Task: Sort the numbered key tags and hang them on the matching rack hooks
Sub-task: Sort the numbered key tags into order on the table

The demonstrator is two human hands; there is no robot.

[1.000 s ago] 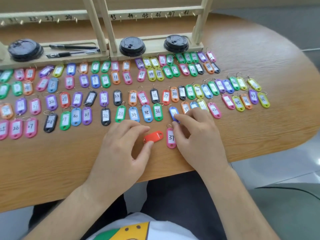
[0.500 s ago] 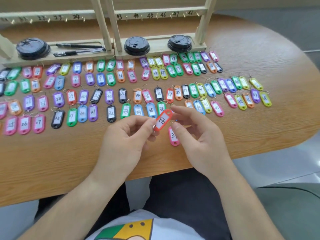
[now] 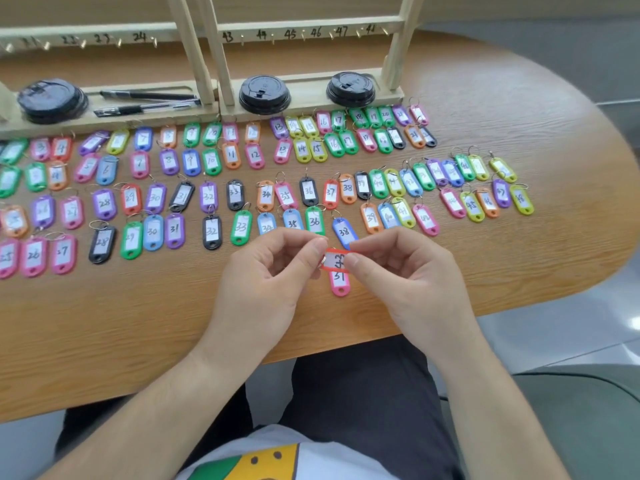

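Observation:
A red key tag (image 3: 335, 260) with a white numbered label is held level just above the table, label up. My left hand (image 3: 273, 271) pinches its left end at the metal ring, and my right hand (image 3: 405, 271) pinches its right end. Directly beneath lies a pink tag (image 3: 340, 284) marked 37, partly hidden. A blue tag (image 3: 344, 233) marked 38 lies just behind. Several coloured numbered tags (image 3: 211, 197) lie in rows across the table. The wooden rack (image 3: 304, 31) with numbered hooks stands at the back.
Three black cup lids (image 3: 265, 95) and two pens (image 3: 149, 100) rest on the rack's base rail. The rounded wooden table edge (image 3: 554, 292) curves away at right, with grey floor beyond. Bare wood stretches front left (image 3: 104, 323).
The red tag was picked up from the table by my left hand, turned label up, and is now held level between both hands, lower and over the pink tag.

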